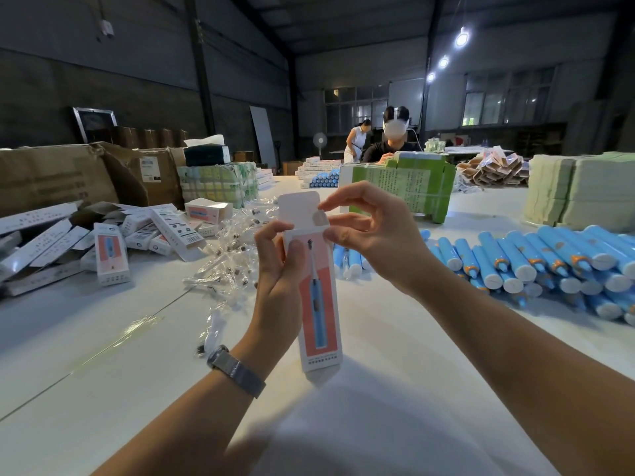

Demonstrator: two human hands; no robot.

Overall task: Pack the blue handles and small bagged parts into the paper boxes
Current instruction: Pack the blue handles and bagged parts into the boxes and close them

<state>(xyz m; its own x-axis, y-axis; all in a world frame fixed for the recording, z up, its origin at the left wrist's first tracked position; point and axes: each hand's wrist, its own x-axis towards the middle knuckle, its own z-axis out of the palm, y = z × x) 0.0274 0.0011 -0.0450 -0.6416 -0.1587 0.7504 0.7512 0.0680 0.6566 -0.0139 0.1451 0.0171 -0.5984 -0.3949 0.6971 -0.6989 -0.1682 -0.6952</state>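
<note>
Nearest the lens, two bare forearms over the white table [395, 389], a grey watch [236, 371] on the left wrist. Beyond, largest first: brown cartons [68, 176] far left, green printed stack [398, 187] behind the hands, heap of blue handles [536, 262] lying on the table to the right, tumble of filled and flat boxes [113, 249] to the left, clear bagged parts [226, 255] strewn between that pile and the hands. Held upright at centre, one paper box [318, 297], pink face outward, bottom end above the table, top flap [300, 209] standing open. Left hand [280, 269] wrapped round the upper part of the box, thumb pressed on the front. Right hand [360, 231] at the mouth, fingertips [326, 205] curled and pinching the flap's edge. Whether anything lies inside cannot be told. Likely risks: flap creased or torn by a hard pull; box mouth squeezed narrow by the left grip, so a handle would jam; box closed without its bag.
</note>
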